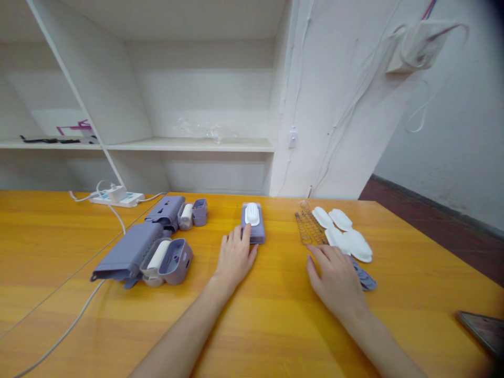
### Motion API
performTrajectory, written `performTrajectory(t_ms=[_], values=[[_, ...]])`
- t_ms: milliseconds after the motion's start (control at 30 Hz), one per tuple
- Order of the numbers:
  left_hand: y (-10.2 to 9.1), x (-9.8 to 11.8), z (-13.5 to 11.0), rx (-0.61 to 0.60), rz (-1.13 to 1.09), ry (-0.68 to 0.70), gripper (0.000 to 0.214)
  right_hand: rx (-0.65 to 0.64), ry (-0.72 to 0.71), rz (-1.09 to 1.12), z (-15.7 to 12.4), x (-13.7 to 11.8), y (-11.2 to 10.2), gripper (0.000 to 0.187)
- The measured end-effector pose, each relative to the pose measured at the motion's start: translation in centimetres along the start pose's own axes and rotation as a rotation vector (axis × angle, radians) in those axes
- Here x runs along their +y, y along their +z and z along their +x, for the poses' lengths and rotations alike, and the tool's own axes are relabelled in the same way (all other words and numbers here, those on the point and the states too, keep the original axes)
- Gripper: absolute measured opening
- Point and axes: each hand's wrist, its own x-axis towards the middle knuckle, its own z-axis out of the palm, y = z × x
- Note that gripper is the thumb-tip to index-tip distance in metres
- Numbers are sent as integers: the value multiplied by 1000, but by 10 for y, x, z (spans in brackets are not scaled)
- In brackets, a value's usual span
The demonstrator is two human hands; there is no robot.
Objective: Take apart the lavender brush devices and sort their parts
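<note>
My left hand (237, 256) lies on the table with its fingers stretched out, fingertips touching the near left part of a purple-grey plastic block (258, 234). A white oval plastic piece (252, 214) with slots rests on top of that block, close to my index fingertip. Over on the right, my right hand (337, 277) hovers or rests low with thumb and fingers apart. Its fingertips are at the near end of several thin metal coil springs (313, 224). Several white rounded plastic covers (339, 239) lie just beyond it. Purple-grey flat parts (365, 276) show partly behind the hand.
At left stand purple-grey plastic housings (132, 249) and open cups (177, 261) with white cylinders (159, 254). A power strip (117, 196) with white cables (84, 310) lies behind them. A phone-like dark device (482, 331) is at the right edge. White shelving (189, 143) backs the table.
</note>
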Motion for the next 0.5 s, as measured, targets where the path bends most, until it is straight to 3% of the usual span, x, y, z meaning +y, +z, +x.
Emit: performTrajectory(t_ms=[167,300,400,500], values=[[-2,1,0,-3,26,-4,48,56,28,-26,-17,23,-3,20],[-11,3,-6,-4,95,19,38,32,81,15,-19,23,4,19],[-21,6,-21,-76,111,50,18,-19,58,37,-17,18,11,20],[-31,9,-41,-178,85,31,20,-58,24,44,-17,16,16,20]])
